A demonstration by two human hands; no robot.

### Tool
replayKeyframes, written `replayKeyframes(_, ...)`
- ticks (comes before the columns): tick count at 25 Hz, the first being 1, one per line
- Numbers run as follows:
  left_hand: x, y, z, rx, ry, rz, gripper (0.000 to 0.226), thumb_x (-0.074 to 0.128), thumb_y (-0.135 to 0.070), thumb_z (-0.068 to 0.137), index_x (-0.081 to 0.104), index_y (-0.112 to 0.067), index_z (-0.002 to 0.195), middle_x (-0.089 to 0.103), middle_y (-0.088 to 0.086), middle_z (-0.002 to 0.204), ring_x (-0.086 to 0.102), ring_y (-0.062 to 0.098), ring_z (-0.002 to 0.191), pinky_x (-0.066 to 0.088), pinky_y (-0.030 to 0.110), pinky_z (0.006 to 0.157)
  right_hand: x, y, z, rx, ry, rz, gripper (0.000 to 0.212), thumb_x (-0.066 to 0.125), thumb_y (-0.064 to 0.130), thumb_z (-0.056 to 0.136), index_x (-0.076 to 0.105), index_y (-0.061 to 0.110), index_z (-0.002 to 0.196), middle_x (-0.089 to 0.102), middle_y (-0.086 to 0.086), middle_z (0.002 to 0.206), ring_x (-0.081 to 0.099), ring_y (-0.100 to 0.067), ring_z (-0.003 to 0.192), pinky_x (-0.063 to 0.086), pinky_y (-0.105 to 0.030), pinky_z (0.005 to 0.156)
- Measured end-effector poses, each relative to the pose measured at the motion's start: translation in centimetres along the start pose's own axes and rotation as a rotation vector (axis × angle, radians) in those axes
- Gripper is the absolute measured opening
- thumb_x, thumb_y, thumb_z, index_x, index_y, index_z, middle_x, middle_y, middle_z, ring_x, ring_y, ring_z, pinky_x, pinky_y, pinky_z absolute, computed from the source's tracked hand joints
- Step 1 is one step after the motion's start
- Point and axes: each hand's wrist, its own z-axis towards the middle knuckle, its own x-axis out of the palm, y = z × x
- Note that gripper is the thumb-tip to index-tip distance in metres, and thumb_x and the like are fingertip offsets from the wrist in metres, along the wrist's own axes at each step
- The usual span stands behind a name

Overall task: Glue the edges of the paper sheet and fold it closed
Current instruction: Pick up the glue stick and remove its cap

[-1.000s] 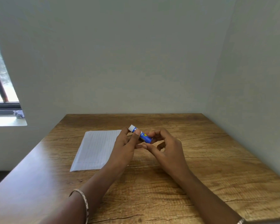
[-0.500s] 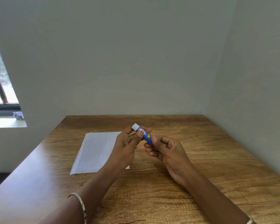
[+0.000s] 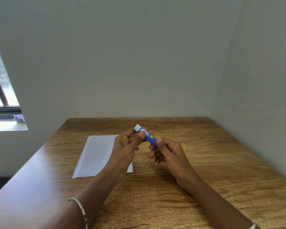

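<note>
Currently held: glue stick (image 3: 146, 135), a blue tube with a white end, tilted, raised above the worktop (image 3: 205, 171) between both hands.
Left grip: left hand (image 3: 125, 146) pinches the upper part near the white end, thumb laid across the label.
Right grip: right hand (image 3: 167, 151) pinches the lower end, fingers curled beneath; that tip is hidden.
Paper sheet: paper sheet (image 3: 96, 154), lined and white, lies flat on the worktop left of the stick, its right side covered by the left hand and forearm. Cannot tell if the arm touches it.
Also noted: small yellowish piece (image 3: 184, 146) on the worktop just beyond the right hand, mostly hidden. Possibly a cap; cannot tell.
Step, my reading: stick being readied; no gluing begun.
Handling, stick: likely light, rigid, smooth plastic, so apt to slip when twisted. Best held firmly round the barrel.
Handling, sheet: thin, limp, easily creased, probably slides on polished wood. Pin it with flat fingers beside the edge being glued; lift by a corner to fold.
</note>
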Motion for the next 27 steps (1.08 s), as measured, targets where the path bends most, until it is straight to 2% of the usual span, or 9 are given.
replayKeyframes(2,-0.2,0.1,0.2,-0.016,-0.026,-0.022,0.035,0.064,-0.036,0.088,0.071,-0.015,0.115,0.078,0.001,0.104,0.070,0.011,0.103,0.042,0.031,0.081,0.1,0.2,0.0,-0.017,-0.010,-0.015,0.036,0.060,0.041,0.092,0.068,0.010,0.107,0.074,-0.016,0.080,0.067,-0.025,0.067,0.056,-0.031,0.057)
replayKeyframes(6,-0.2,0.1,0.1,-0.023,-0.031,-0.023,0.036,0.066,-0.035,0.086,0.072,-0.016,0.115,0.078,0.000,0.104,0.071,0.010,0.103,0.042,0.029,0.080,-0.2,-0.2,0.3,-0.087,-0.094,-0.056,0.033,0.084,0.010,0.079,0.065,0.013,0.106,0.077,-0.011,0.090,0.074,-0.023,0.076,0.061,-0.035,0.066)
replayKeyframes(9,-0.1,0.1,0.1,-0.016,0.002,0.002,0.033,0.065,-0.034,0.088,0.072,-0.016,0.115,0.078,-0.001,0.105,0.070,0.010,0.102,0.043,0.029,0.079,-0.5,0.1,0.3,-0.059,-0.061,0.027,0.016,0.071,0.011,0.091,0.067,0.000,0.103,0.076,-0.017,0.083,0.071,-0.025,0.068,0.057,-0.033,0.064)
replayKeyframes(13,-0.3,-0.2,0.2,0.004,0.035,0.006,0.033,0.063,-0.033,0.089,0.072,-0.015,0.115,0.078,0.001,0.107,0.071,0.010,0.100,0.046,0.028,0.078,-0.4,0.9,-0.2,0.083,0.069,0.046,0.048,0.043,0.042,0.101,0.069,0.001,0.093,0.071,-0.017,0.072,0.066,-0.023,0.058,0.053,-0.030,0.054)
replayKeyframes(16,-0.3,-0.2,0.2,0.014,0.020,0.005,0.034,0.064,-0.035,0.086,0.072,-0.017,0.114,0.078,0.001,0.104,0.071,0.012,0.100,0.047,0.029,0.079,-0.2,1.1,-0.1,0.044,0.027,0.031,0.038,0.054,0.044,0.095,0.066,0.010,0.107,0.073,-0.013,0.076,0.067,-0.023,0.063,0.054,-0.032,0.054)
replayKeyframes(20,-0.3,-0.1,0.3,0.017,0.011,0.004,0.034,0.065,-0.035,0.086,0.073,-0.017,0.113,0.078,0.002,0.103,0.070,0.015,0.099,0.048,0.029,0.078,-0.4,0.8,0.3,-0.070,-0.091,-0.041,0.037,0.085,0.007,0.077,0.064,0.008,0.107,0.076,-0.010,0.090,0.072,-0.019,0.070,0.060,-0.031,0.062)
replayKeyframes(23,-0.2,0.0,0.3,0.024,0.025,0.023,0.032,0.066,-0.032,0.086,0.073,-0.017,0.114,0.078,0.001,0.104,0.070,0.015,0.101,0.048,0.028,0.078,-0.7,0.8,0.3,-0.048,-0.097,0.045,0.025,0.079,0.002,0.082,0.068,0.003,0.104,0.077,-0.012,0.087,0.072,-0.020,0.069,0.059,-0.030,0.065)
replayKeyframes(25,-0.2,0.0,0.3,0.030,0.028,0.023,0.033,0.067,-0.032,0.085,0.073,-0.017,0.114,0.078,0.000,0.105,0.069,0.013,0.101,0.048,0.027,0.078,-0.7,0.8,0.2,-0.025,-0.046,0.085,0.020,0.069,0.013,0.092,0.068,0.001,0.107,0.075,-0.014,0.082,0.070,-0.022,0.068,0.058,-0.030,0.064)
replayKeyframes(27,-0.2,0.0,0.3,0.035,0.027,0.031,0.035,0.067,-0.032,0.084,0.073,-0.016,0.114,0.078,-0.001,0.104,0.069,0.012,0.099,0.049,0.027,0.078,-0.6,0.7,0.1,0.051,0.025,0.083,0.033,0.056,0.032,0.096,0.068,0.002,0.106,0.073,-0.013,0.077,0.068,-0.019,0.065,0.056,-0.028,0.061)
